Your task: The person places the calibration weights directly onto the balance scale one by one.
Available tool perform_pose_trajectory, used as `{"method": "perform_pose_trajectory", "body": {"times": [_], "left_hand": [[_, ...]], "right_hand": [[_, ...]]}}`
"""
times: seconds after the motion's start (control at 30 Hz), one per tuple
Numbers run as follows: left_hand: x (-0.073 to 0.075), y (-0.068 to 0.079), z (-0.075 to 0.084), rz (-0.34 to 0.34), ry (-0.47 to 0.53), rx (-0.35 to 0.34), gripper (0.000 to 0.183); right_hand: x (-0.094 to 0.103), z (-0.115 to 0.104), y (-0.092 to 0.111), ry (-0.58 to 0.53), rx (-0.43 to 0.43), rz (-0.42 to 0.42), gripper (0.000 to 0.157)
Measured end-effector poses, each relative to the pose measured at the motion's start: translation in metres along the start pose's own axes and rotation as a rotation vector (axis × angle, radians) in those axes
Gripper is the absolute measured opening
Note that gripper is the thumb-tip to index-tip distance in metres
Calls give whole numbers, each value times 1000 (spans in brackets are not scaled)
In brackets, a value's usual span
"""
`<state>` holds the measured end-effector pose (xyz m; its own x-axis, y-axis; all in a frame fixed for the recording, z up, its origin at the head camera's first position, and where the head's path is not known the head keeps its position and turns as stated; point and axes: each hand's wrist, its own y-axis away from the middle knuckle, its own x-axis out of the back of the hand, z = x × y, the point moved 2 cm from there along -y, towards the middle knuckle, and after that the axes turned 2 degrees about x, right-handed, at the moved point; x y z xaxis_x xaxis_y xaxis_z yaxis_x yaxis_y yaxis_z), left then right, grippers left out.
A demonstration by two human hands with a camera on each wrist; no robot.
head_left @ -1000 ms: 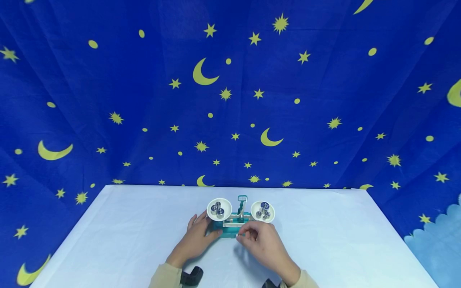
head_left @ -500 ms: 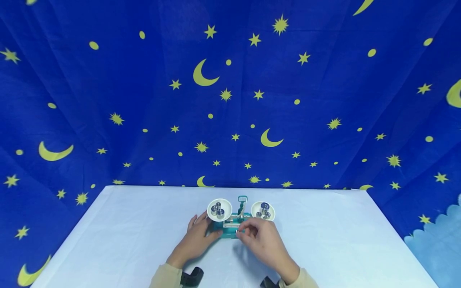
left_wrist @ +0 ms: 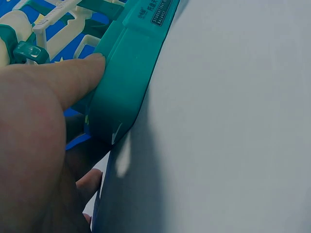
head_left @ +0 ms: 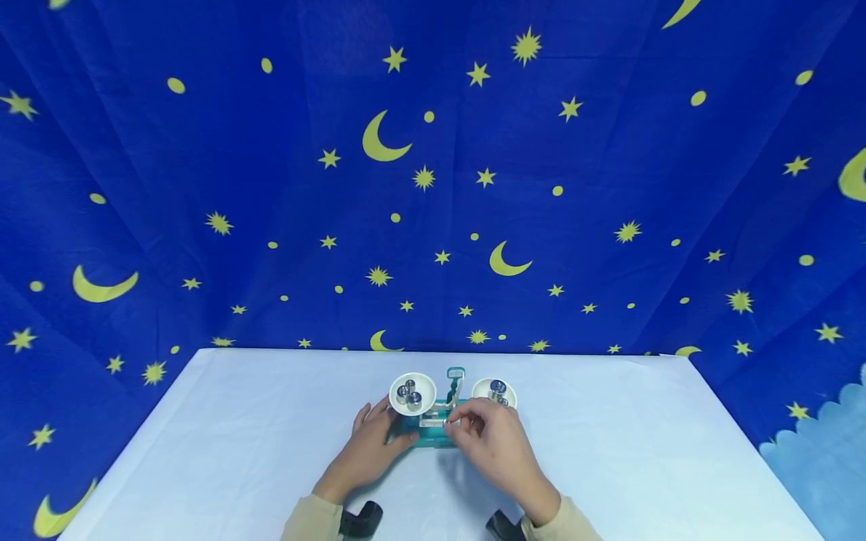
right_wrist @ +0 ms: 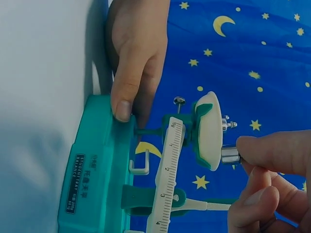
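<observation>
A teal student tray balance (head_left: 433, 437) stands on the table. My left hand (head_left: 368, 449) grips the left end of its base (left_wrist: 124, 87), thumb on the front and fingers behind. In front of the beam, my right hand (head_left: 499, 454) pinches a small shiny metal weight (right_wrist: 230, 155) between thumb and index finger. The left white pan (head_left: 426, 385) bears several metal weights (head_left: 409, 392). On the right white pan (head_left: 481, 388) more weights (head_left: 498, 387) show, partly hidden by my right hand. A graduated beam (right_wrist: 167, 170) crosses the balance.
White cloth covers the table (head_left: 271, 421). Behind it hangs a blue curtain (head_left: 595, 285) with yellow moons and stars. Black wrist straps (head_left: 361, 520) sit below both hands.
My right hand has moved up, away from the table's front edge, with the weight pinched in it, and now covers more of the right pan. The left hand has stayed put.
</observation>
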<state>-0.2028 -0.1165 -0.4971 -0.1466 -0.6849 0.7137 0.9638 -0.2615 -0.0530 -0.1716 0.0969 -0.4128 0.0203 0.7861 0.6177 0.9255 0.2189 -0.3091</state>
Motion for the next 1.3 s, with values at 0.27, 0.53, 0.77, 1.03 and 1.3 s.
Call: {"method": "perform_pose_trajectory", "body": {"times": [0.27, 0.53, 0.77, 1.03, 1.3], "left_hand": [[-1, -1, -1, 0, -8, 1, 71], [-1, -1, -1, 1, -2, -7, 71], [-1, -1, -1, 0, -3, -3, 72], [-1, -1, -1, 4, -7, -7, 72], [-1, -2, -1, -14, 1, 4, 71]], "right_hand": [[0, -2, -4, 4, 31, 49, 12], [-1, -4, -9, 27, 73, 93, 10], [-3, -7, -13, 44, 80, 125, 12], [-5, -10, -18, 46, 98, 149, 14], [-9, -10, -22, 37, 87, 131, 9]]}}
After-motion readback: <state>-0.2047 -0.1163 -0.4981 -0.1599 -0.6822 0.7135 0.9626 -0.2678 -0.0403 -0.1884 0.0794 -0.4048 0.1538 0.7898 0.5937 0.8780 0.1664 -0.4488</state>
